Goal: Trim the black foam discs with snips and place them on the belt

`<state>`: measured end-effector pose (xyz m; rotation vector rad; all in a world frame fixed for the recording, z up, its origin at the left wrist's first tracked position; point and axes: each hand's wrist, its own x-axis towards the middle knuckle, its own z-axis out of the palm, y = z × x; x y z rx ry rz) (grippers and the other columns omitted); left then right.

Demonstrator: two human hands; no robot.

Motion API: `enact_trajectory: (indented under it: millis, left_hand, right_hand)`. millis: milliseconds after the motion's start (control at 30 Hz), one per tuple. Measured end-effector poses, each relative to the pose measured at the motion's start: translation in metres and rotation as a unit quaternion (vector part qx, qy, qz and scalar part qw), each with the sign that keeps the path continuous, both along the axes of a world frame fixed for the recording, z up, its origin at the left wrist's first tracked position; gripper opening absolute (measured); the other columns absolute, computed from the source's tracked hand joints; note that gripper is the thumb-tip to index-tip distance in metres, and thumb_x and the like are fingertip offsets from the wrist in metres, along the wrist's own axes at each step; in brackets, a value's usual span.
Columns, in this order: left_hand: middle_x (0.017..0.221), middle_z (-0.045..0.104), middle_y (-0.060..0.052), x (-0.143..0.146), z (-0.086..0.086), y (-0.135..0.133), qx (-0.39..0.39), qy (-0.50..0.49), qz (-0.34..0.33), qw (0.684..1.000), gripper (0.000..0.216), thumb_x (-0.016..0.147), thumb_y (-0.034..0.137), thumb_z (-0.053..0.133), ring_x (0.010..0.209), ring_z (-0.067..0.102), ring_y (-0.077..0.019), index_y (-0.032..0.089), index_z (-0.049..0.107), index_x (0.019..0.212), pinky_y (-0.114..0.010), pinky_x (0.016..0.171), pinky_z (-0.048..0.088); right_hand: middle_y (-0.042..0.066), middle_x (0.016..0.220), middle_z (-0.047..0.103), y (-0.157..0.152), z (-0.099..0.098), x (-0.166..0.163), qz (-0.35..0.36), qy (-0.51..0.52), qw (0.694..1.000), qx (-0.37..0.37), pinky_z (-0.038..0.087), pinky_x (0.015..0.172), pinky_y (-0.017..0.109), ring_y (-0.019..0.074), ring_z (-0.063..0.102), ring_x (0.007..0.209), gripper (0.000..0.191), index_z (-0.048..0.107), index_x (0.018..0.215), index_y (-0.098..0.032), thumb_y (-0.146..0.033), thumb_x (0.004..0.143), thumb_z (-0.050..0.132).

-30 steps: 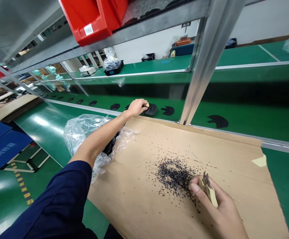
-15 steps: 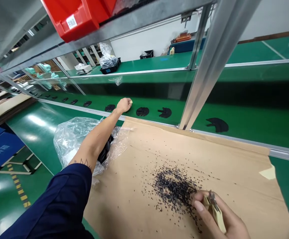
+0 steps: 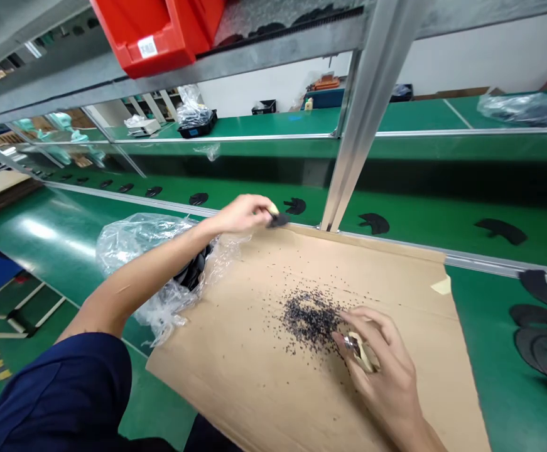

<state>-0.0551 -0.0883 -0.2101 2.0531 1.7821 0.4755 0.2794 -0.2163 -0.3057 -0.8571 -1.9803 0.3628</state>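
Observation:
My left hand (image 3: 249,213) pinches a black curved flat piece (image 3: 280,219) just over the far edge of the brown paper sheet (image 3: 235,370). One of its fingertips has a pale yellow cover. Lower right, my right hand (image 3: 381,364) is closed around small nippers (image 3: 360,351) with a metal head and pale yellow handles; the fingers hide part of them. Close to the nippers, a heap of tiny black scraps (image 3: 308,317) lies scattered on the paper. Under my left forearm, a clear plastic bag (image 3: 132,242) holds several black pieces (image 3: 193,270).
More black pieces (image 3: 374,223) lie spaced along the green belt (image 3: 424,235) behind the paper. Several curved black pieces (image 3: 544,342) are piled at right. A metal post (image 3: 360,119) rises from the belt's edge, and a red bin (image 3: 160,37) sits on the shelf above.
My left hand has come back from the belt toward the paper, now with a black piece in it. My right hand, still around the nippers, has shifted up and left; the view has turned right.

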Motion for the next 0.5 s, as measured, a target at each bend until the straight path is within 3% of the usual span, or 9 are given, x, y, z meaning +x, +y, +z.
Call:
enact_trajectory:
  millis: [67,100,167,267,367,500]
  left_hand:
    - [0.107,0.076,-0.007,0.039,-0.008,-0.044,-0.018,-0.088,-0.203,0.975,0.020,0.095,0.021,0.059,0.095,0.072,-0.0148,0.015,0.073,0.109,-0.024,0.084,0.056]
    - [0.106,0.076,-0.007,0.057,-0.014,-0.065,-0.055,-0.110,-0.266,0.956,0.020,0.096,0.021,0.058,0.094,0.072,-0.0132,0.015,0.073,0.109,-0.022,0.083,0.055]
    - [0.104,0.076,-0.005,0.086,-0.027,-0.097,-0.143,-0.094,-0.313,0.934,0.022,0.100,0.020,0.056,0.088,0.072,-0.0088,0.015,0.069,0.117,-0.016,0.077,0.054]
    - [0.102,0.076,-0.001,0.086,-0.039,-0.119,-0.159,-0.039,-0.264,0.951,0.021,0.103,0.024,0.052,0.084,0.070,-0.0077,0.017,0.067,0.116,-0.015,0.077,0.053]
    - [0.105,0.073,-0.010,0.038,-0.036,-0.120,-0.116,0.102,-0.117,0.981,0.022,0.103,0.025,0.050,0.099,0.070,-0.0187,0.013,0.069,0.101,-0.028,0.091,0.053]
    - [0.106,0.070,-0.025,-0.034,-0.025,-0.112,-0.082,0.290,0.107,0.947,0.029,0.096,0.004,0.038,0.104,0.071,-0.0309,0.001,0.065,0.109,-0.041,0.089,0.054]
  right_hand:
    - [0.015,0.123,0.061,-0.003,0.004,-0.004,-0.014,0.000,0.999,0.029,0.059,0.080,0.031,0.0225,0.069,0.102,0.044,0.061,0.132,-0.022,-0.015,0.089,0.069]
    - [0.015,0.123,0.062,-0.004,0.006,-0.005,-0.003,-0.003,0.999,0.031,0.059,0.082,0.033,0.0232,0.069,0.103,0.045,0.061,0.132,-0.022,-0.015,0.089,0.069]
    - [0.011,0.111,0.067,-0.005,0.009,-0.008,0.052,-0.009,0.998,0.020,0.059,0.081,0.032,0.0218,0.070,0.096,0.034,0.064,0.123,-0.024,-0.014,0.090,0.067]
    - [0.004,0.090,0.070,-0.005,0.010,-0.012,0.102,-0.011,0.995,-0.015,0.056,0.071,0.028,0.0174,0.070,0.077,0.015,0.066,0.104,-0.025,-0.016,0.092,0.063]
    - [0.002,0.086,0.071,-0.004,0.009,-0.014,0.057,-0.001,0.998,-0.036,0.055,0.069,0.027,0.0169,0.069,0.070,0.005,0.066,0.098,-0.025,-0.027,0.093,0.066]
    - [0.001,0.086,0.072,-0.003,-0.004,-0.010,0.014,0.022,0.997,-0.073,0.054,0.071,0.029,0.0191,0.069,0.070,0.016,0.069,0.096,-0.026,-0.041,0.091,0.069]
